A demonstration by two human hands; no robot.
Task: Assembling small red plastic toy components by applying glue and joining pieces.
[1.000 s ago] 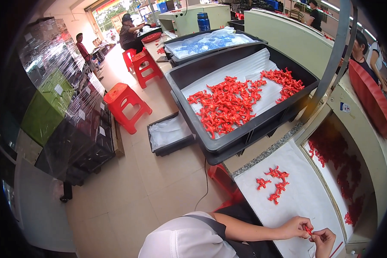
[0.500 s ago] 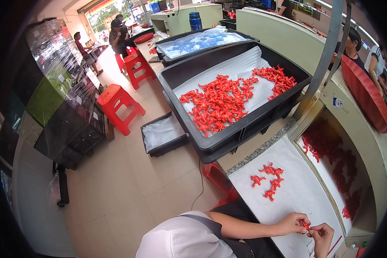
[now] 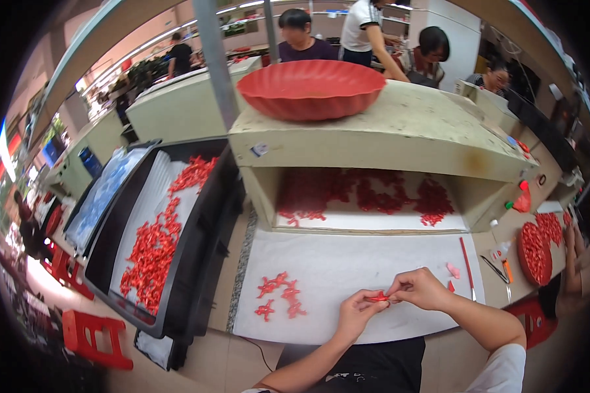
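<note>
Small red piece (image 3: 377, 298) pinched between both hands, held just above the near edge of the white sheet (image 3: 347, 268) on the bench. Left hand (image 3: 355, 313) closed on it from below-left, fingertips gripping; right hand (image 3: 421, 289) closed on its other end, fingers curled. To the left on the sheet, a loose cluster of red pieces (image 3: 278, 295). Right of the hands, a red-handled tool (image 3: 466, 262) lies along the sheet's edge. Behind the sheet, an open cubby (image 3: 367, 200) holds heaped red pieces. On top of it, a big red bowl (image 3: 311, 87). Far left, a black tray (image 3: 157, 242) with many more red pieces.
</note>
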